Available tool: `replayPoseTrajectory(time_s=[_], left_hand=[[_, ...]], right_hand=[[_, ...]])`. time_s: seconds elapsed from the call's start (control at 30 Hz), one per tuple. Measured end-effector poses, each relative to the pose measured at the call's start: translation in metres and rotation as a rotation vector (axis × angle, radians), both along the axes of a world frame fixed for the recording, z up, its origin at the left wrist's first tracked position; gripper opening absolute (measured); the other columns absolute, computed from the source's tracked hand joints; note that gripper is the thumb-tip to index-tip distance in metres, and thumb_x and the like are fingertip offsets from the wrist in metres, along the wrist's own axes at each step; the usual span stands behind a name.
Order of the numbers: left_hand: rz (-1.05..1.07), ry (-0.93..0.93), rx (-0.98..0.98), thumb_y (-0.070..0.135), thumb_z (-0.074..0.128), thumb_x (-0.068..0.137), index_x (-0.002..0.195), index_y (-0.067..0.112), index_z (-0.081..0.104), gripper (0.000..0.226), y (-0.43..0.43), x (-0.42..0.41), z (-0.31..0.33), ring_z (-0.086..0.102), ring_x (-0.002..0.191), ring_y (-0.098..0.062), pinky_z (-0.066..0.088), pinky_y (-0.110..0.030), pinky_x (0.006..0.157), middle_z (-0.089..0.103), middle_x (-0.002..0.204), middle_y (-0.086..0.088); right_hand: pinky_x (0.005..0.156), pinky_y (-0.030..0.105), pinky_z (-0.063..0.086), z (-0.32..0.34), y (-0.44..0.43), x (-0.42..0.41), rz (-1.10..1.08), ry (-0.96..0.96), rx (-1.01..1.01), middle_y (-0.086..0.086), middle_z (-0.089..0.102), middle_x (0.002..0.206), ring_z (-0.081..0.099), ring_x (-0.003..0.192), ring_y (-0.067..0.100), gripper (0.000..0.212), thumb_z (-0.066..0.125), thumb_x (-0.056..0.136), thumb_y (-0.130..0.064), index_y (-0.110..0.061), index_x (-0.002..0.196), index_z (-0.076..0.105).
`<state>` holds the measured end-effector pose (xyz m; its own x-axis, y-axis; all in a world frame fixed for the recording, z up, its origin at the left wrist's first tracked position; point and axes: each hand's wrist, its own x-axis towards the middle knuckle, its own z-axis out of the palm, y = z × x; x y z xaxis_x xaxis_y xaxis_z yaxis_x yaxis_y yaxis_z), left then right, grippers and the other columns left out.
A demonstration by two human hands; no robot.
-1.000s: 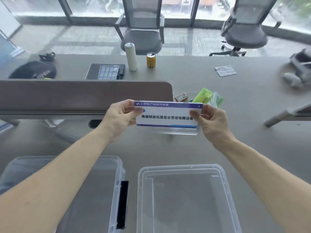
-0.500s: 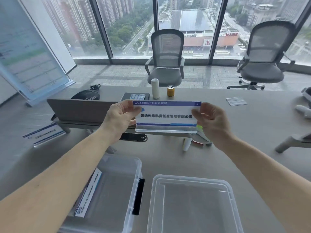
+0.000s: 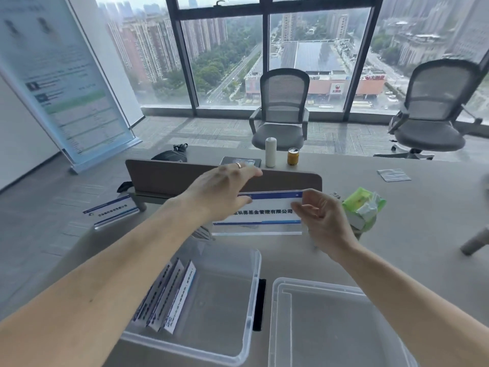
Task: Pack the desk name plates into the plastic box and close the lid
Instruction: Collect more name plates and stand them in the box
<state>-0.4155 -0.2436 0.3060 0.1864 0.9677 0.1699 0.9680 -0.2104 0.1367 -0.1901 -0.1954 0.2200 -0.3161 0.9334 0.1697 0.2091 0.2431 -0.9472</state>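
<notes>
A white desk name plate [image 3: 270,210] with blue bands and black characters is held upright above the desk, just beyond the clear plastic box [image 3: 254,282]. My right hand [image 3: 322,221] pinches its right end. My left hand [image 3: 222,189] hovers flat over its left end with fingers spread, hiding that part, and its thumb lies in front of the plate. Three name plates [image 3: 169,295] lean together against the left side of the box. The clear lid [image 3: 330,327] lies flat on the desk to the right of the box. One more name plate [image 3: 111,211] stands at the desk's left.
A brown desk divider [image 3: 169,176] runs behind my hands. A green tissue pack [image 3: 362,205] sits to the right of the held plate. A white bottle [image 3: 270,152] and a yellow can [image 3: 293,156] stand beyond the divider. Two office chairs face the far edge.
My left hand has let go of the plate's left end and now spreads above it. The plate has come lower, toward the box. The view has tilted up, showing the plates inside the box.
</notes>
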Motion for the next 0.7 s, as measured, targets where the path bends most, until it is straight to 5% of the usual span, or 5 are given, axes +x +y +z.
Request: replayPoseTrajectory(time_s=[0.2, 0.3, 0.37, 0.5, 0.7], left_hand=[[-0.014, 0.189, -0.149, 0.024, 0.064, 0.097, 0.102, 0.023, 0.071, 0.008, -0.02, -0.034, 0.0, 0.068, 0.082, -0.025, 0.055, -0.039, 0.074, 0.068, 0.089, -0.001], [-0.018, 0.148, -0.179, 0.024, 0.065, 0.096, 0.102, 0.024, 0.072, 0.009, -0.03, -0.058, -0.01, 0.067, 0.084, -0.026, 0.057, -0.041, 0.078, 0.068, 0.093, -0.001], [0.0, 0.125, -0.204, 0.024, 0.065, 0.096, 0.101, 0.024, 0.072, 0.009, -0.035, -0.071, -0.02, 0.067, 0.086, -0.028, 0.055, -0.039, 0.078, 0.067, 0.094, -0.002], [0.051, 0.096, -0.245, 0.021, 0.065, 0.094, 0.096, 0.023, 0.072, 0.008, -0.04, -0.09, -0.051, 0.065, 0.082, -0.029, 0.052, -0.035, 0.073, 0.065, 0.092, -0.003], [0.174, 0.05, -0.324, 0.022, 0.06, 0.094, 0.083, 0.016, 0.06, 0.013, -0.049, -0.11, -0.126, 0.061, 0.08, -0.028, 0.046, -0.032, 0.064, 0.054, 0.086, -0.002]], right_hand=[[0.056, 0.017, 0.038, -0.008, -0.036, -0.058, -0.016, 0.001, 0.019, -0.002, 0.059, 0.074, 0.057, 0.067, 0.007, 0.036, 0.068, 0.095, -0.016, -0.029, 0.065, 0.053], [0.075, 0.027, 0.047, -0.019, -0.048, -0.077, -0.054, -0.091, 0.095, -0.016, 0.055, 0.071, 0.059, 0.076, 0.007, 0.029, 0.068, 0.095, -0.022, -0.033, 0.072, 0.053], [0.09, 0.031, 0.053, -0.028, -0.056, -0.085, -0.037, -0.183, 0.101, -0.017, 0.066, 0.088, 0.065, 0.093, 0.007, 0.013, 0.068, 0.094, -0.023, -0.035, 0.092, 0.061], [0.102, 0.032, 0.046, -0.057, -0.069, -0.086, 0.018, -0.502, 0.156, -0.004, 0.059, 0.129, 0.057, 0.119, 0.012, 0.048, 0.069, 0.092, -0.025, -0.023, 0.136, 0.048], [0.102, 0.034, 0.043, -0.115, -0.07, -0.094, 0.313, -0.906, 0.215, -0.002, 0.064, 0.124, 0.053, 0.122, 0.023, 0.034, 0.062, 0.095, -0.038, -0.023, 0.125, 0.062]])
